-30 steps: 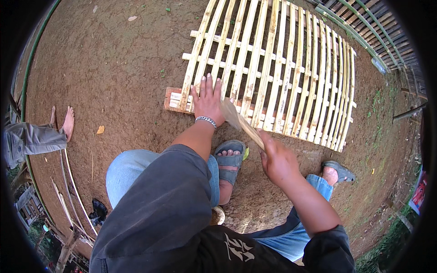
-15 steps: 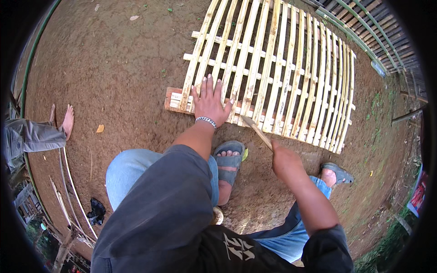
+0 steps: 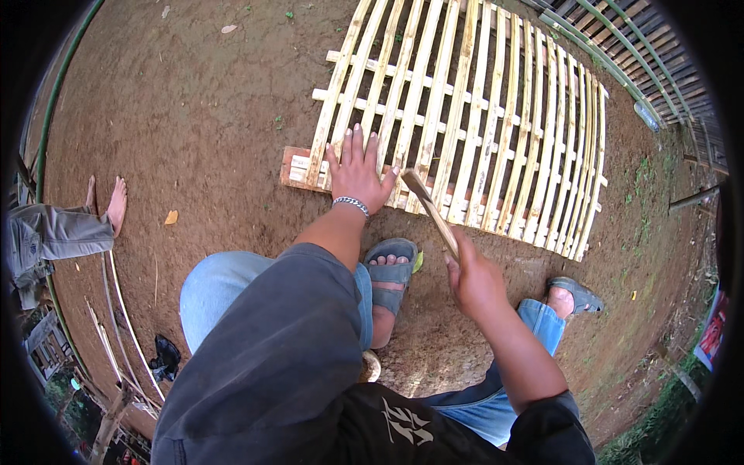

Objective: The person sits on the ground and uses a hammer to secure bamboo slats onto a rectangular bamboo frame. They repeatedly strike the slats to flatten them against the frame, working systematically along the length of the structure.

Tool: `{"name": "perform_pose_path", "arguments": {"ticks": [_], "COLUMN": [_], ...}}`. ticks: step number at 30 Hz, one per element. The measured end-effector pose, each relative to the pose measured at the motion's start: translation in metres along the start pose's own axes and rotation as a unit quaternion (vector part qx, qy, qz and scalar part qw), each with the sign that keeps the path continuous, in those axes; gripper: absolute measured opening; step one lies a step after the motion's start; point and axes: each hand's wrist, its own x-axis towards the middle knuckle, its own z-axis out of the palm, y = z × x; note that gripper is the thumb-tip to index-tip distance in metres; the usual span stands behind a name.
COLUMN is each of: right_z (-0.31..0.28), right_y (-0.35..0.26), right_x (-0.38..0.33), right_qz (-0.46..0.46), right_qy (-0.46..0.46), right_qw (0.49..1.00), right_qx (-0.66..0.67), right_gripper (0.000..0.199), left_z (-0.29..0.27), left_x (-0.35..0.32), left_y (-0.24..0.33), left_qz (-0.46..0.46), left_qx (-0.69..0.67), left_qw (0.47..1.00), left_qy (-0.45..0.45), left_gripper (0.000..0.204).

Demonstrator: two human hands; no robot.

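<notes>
A large panel of pale wooden slats (image 3: 422, 70), crossed by thinner strips, lies on the ground in front of me. My left hand (image 3: 359, 177) is flat on its near left corner, fingers spread and pressing on the slats. Under that edge shows a reddish-brown board (image 3: 294, 172). Closed round a light brown wooden handle is my right hand (image 3: 478, 280). It belongs to a short tool (image 3: 434, 211) with a wider, darker far end, raised over the near edge beside my left thumb; whether that end is a hammer head or a blade I cannot tell.
My sandalled feet (image 3: 391, 271) stand close to the panel's near edge. At the left are another person's bare foot (image 3: 116, 208), long thin strips (image 3: 128, 333) and a black plastic bag (image 3: 165, 357). A slatted bamboo structure (image 3: 632, 39) and a clear bottle (image 3: 645, 116) are at the far right.
The tool has swung up and to the left, toward my left thumb, and my right hand has moved left with it. My left hand and the panel stay in place.
</notes>
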Motion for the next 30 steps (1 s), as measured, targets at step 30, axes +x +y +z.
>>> {"name": "perform_pose_path", "arguments": {"ticks": [30], "right_z": [0.048], "right_y": [0.071], "right_x": [-0.058], "right_qz": [0.149], "right_qy": [0.007], "right_qw": [0.982], "right_qx": [0.117], "right_gripper": [0.048], "left_z": [0.005], "left_x": [-0.002], "left_y": [0.003], "left_qz": [0.005], "left_qx": [-0.01], "left_qw": [1.0], "left_qy": [0.029], "left_gripper": [0.083]}}
